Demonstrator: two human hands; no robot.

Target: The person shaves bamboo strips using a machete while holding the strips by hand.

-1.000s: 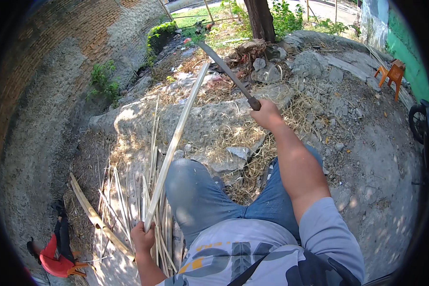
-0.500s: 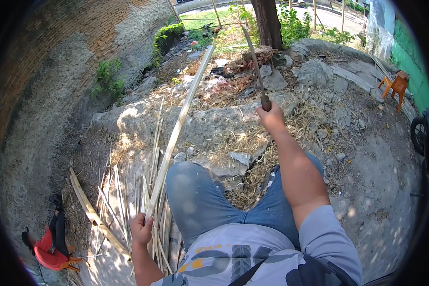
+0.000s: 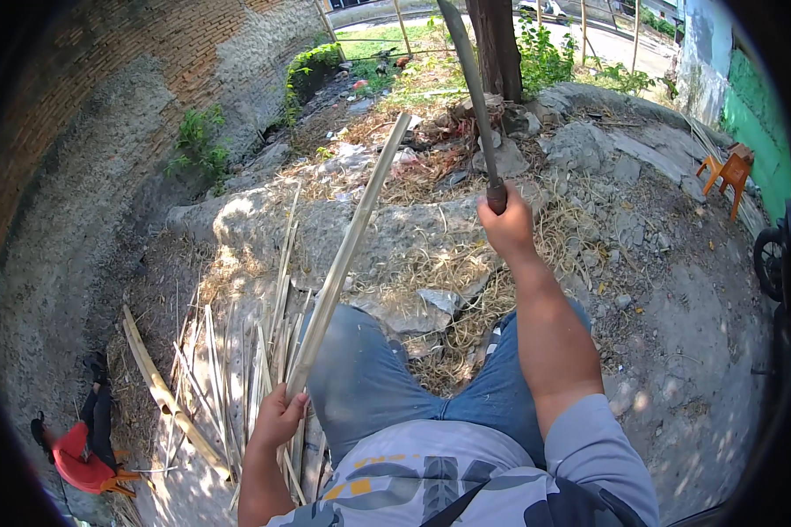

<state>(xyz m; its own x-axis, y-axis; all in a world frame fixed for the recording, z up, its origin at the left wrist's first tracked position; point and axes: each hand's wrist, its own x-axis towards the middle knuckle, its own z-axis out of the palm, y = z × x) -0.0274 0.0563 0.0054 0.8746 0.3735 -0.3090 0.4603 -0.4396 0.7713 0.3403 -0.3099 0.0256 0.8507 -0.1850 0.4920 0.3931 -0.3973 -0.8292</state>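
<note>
My left hand (image 3: 277, 416) grips the lower end of a long, pale bamboo strip (image 3: 351, 241), which slants up and away to the right over my left thigh. My right hand (image 3: 510, 227) is closed round the dark handle of a machete (image 3: 476, 97), its long blade pointing up and away in front of a tree trunk. Blade and strip are apart. Under and beside my left arm lies a loose bundle of thin bamboo strips (image 3: 277, 325) on the ground. A thicker split bamboo pole (image 3: 169, 395) lies farther left.
Curly shavings (image 3: 453, 329) cover the ground between my legs, below a rough concrete ledge (image 3: 325, 220). A person in a red shirt (image 3: 81, 457) sits at the far left beside a brick wall (image 3: 123, 114). An orange plastic chair (image 3: 725, 178) and a dark wheel (image 3: 769, 262) are at the right.
The machete has come nearer and its blade looks larger and more upright. My left hand has shifted slightly right and up, turning the bamboo strip so its hollow face shows.
</note>
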